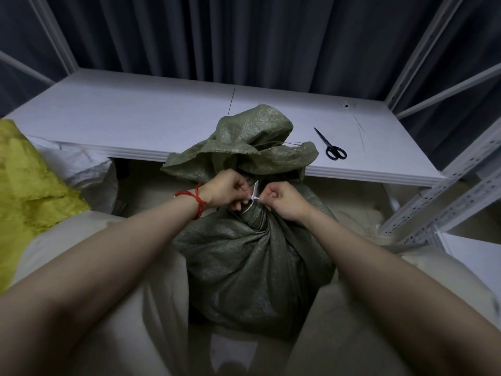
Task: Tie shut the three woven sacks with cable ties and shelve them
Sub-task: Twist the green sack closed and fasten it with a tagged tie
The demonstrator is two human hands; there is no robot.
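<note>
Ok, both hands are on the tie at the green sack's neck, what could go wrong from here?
1. The left hand and right hand pinch the cable tie close to its head; on a hard pull it could slip from the fingers.
2. The gathered neck of the green sack is thick, so a loosely cinched tie might slide off.
3. The scissors lie on the shelf board just beyond the sack's top; shelving the sack may knock them off.

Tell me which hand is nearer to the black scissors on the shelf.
Right. The right hand pinches the cable tie below-left of the scissors; the left hand pinches it on the other side, farther off.
</note>
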